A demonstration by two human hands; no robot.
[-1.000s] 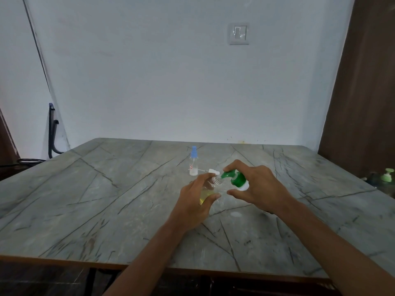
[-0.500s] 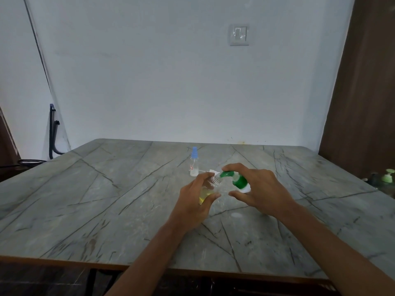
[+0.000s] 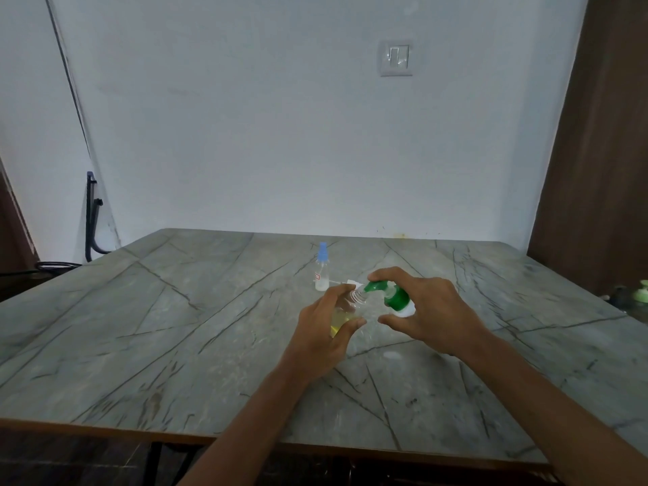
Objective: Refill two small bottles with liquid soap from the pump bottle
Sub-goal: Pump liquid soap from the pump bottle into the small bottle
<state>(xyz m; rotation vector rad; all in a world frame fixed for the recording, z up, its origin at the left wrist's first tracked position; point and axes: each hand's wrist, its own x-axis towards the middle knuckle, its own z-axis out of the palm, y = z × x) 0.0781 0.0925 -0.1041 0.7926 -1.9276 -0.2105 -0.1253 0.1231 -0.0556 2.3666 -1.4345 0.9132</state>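
Left hand: the left hand [image 3: 324,331] gripped the open small bottle [image 3: 342,315], thumb on the near side and fingers curled round the far side.
Right hand: the right hand [image 3: 431,317] held the pump bottle [image 3: 394,298], forefinger curved over the green pump head and thumb stretched out underneath.
Open small bottle: clear, with yellow liquid in its lower part, it was held above the table [image 3: 175,327] near the middle, its threaded neck tipped toward the right hand.
Pump bottle: it had a green top and a white body and lay tilted on its side in the right hand, the spout touching or just at the mouth of the open small bottle; I could not tell whether soap was flowing.
Capped small bottle: the capped small bottle [image 3: 322,268] stood upright on the table just behind the hands, clear with a light blue cap.
Loose white piece: a loose white piece [image 3: 350,283] lay on the table beside the capped small bottle, too small to make out.
Table: grey stone with dark veins.
Surroundings: a wall switch [image 3: 396,57] sat high on the pale wall, a dark chair frame [image 3: 92,215] stood at the left, and a pale green pump top [image 3: 641,292] showed at the right edge.
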